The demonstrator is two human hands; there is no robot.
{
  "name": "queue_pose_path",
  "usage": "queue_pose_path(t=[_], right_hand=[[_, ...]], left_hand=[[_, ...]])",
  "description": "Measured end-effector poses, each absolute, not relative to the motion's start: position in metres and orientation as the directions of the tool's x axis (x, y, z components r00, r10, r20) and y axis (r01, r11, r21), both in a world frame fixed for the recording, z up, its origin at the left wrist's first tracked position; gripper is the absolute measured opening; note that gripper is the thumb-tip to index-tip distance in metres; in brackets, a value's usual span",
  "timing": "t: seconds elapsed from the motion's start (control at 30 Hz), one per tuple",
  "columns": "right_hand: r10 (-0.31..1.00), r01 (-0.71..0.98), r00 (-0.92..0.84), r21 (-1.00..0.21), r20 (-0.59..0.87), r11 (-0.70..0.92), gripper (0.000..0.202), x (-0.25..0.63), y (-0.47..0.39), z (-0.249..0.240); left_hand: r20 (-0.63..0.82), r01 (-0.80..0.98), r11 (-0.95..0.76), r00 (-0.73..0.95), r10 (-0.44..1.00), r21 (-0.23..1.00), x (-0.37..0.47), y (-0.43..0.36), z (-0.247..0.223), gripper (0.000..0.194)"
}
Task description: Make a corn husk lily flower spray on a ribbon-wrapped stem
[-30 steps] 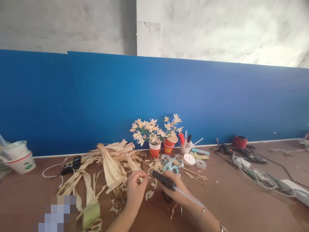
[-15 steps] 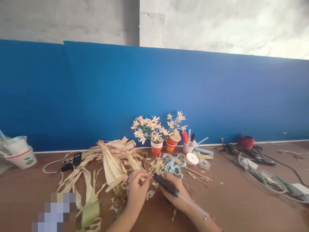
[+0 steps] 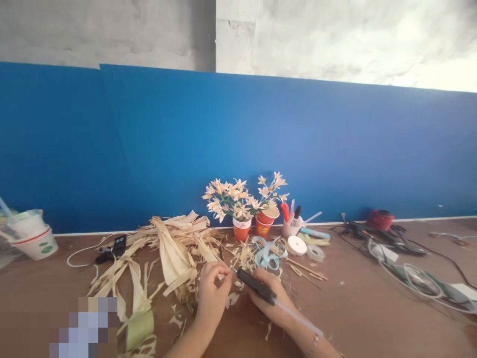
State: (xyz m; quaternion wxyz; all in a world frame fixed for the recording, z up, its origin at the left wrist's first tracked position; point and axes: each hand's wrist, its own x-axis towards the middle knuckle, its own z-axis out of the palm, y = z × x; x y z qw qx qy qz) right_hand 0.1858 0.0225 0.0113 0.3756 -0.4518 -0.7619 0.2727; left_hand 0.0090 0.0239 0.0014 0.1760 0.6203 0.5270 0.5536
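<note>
The right hand (image 3: 271, 297) is wrapped around 1 black glue gun (image 3: 256, 285); its tip sits just beside the left hand (image 3: 212, 287), whose thumb and forefinger meet, any pinched piece too small to tell; husks (image 3: 171, 253) lie left of this grip; flowers (image 3: 233, 198) beyond.

Smooth plastic glue gun (image 3: 258, 287); papery husks (image 3: 173, 258)
</note>
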Motion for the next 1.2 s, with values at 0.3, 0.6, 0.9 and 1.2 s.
queue_pose_path(t=[0.3, 0.6, 0.9, 1.2], right_hand=[[0.896, 0.49, -0.313, -0.755, 0.316, 0.437, 0.014, 0.185, 0.02, 0.019], [0.903, 0.495, -0.304, -0.759, 0.305, 0.423, 0.015, 0.185, 0.021, 0.02], [0.903, 0.485, -0.303, -0.766, 0.305, 0.422, 0.014, 0.186, 0.02, 0.018], [0.936, 0.479, -0.25, -0.809, 0.246, 0.341, 0.015, 0.19, 0.025, 0.009]], left_hand=[[0.479, 0.444, -0.371, -0.159, 0.863, 0.816, 0.009, 0.024, 0.0, 0.012], [0.501, 0.45, -0.385, -0.169, 0.849, 0.806, 0.009, 0.023, 0.002, 0.013], [0.505, 0.45, -0.395, -0.154, 0.849, 0.801, 0.008, 0.023, 0.001, 0.013], [0.51, 0.454, -0.409, -0.122, 0.852, 0.792, 0.007, 0.023, 0.002, 0.014]])
